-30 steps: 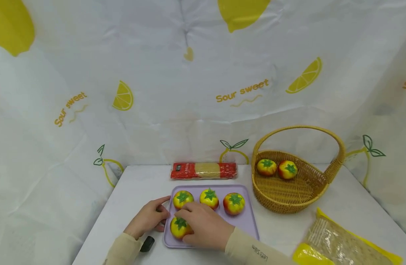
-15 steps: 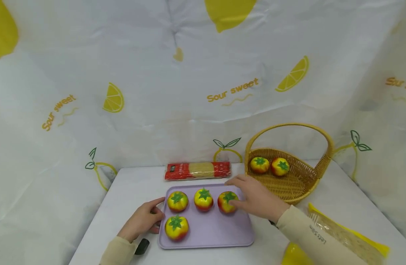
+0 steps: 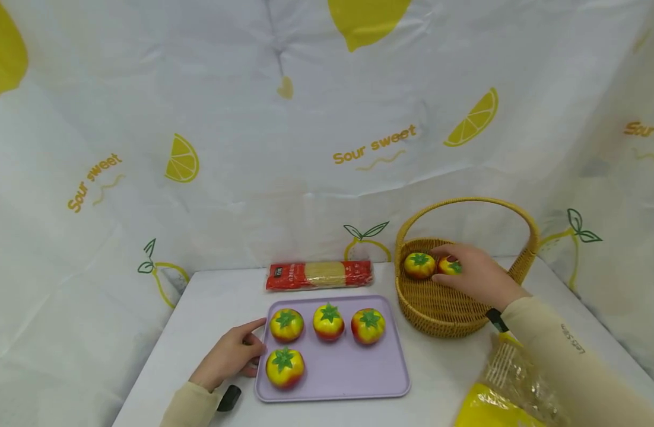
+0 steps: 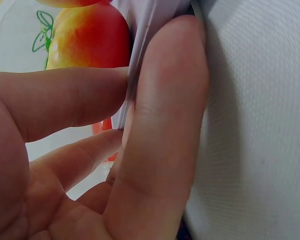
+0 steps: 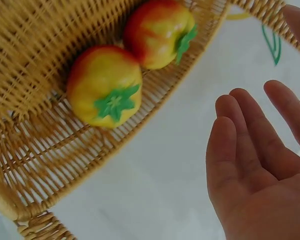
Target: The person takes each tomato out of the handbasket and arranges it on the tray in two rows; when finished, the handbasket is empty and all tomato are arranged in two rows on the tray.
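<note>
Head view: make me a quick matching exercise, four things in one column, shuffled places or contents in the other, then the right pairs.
1. Left hand
2. Right hand
3. Red noodle packet
4. Wicker basket

A. On the table behind the purple tray
B. Contains two yellow-and-red fruits
C. Touching the tray's left edge
D. Near the fruits in the basket

Pairs: 1-C, 2-D, 3-A, 4-B

Tray, on table: four fruits, three in back row, one front left. Packet, behind tray. Basket, right of tray: two fruits inside. Bag, before basket.
</note>
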A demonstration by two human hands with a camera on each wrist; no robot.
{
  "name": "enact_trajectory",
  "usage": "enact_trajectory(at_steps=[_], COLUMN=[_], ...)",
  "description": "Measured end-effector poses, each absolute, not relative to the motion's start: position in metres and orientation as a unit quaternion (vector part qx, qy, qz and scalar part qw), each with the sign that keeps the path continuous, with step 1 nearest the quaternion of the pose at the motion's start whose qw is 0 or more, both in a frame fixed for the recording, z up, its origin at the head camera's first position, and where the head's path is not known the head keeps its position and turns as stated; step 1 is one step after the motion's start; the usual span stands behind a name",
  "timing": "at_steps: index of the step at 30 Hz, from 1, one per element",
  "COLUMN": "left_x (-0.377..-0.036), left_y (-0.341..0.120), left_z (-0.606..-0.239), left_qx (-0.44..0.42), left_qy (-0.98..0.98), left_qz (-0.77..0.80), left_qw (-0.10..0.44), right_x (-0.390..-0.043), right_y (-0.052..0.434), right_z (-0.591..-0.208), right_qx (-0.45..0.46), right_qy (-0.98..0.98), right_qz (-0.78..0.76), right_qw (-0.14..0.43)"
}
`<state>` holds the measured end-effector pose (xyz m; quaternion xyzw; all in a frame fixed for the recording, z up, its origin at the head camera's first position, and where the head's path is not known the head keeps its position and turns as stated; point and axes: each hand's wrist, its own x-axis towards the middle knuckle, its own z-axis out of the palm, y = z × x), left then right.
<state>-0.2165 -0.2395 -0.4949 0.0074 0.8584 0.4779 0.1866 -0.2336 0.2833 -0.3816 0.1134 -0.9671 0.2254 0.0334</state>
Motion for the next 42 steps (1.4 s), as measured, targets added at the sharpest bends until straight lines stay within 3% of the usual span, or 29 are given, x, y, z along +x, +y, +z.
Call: enact_trajectory(at_steps=[20,42], left_x=[-0.218,-0.218], left_y=[-0.239,-0.243], left_z=[-0.497,-0.497], left_qx=[0.007,0.019], left_qy=[0.854,0.848], left_qz=[0.483,0.490], left_qw=[0.192,0.200], right_x=[-0.271,-0.292], right_y=[0.324,0.327], right_z=[-0.392,-0.407], right_qx=[0.043,0.031], right_qy=[-0.972,-0.969], right_qz=[0.230,0.228], right_qw=[-0.039,-0.087])
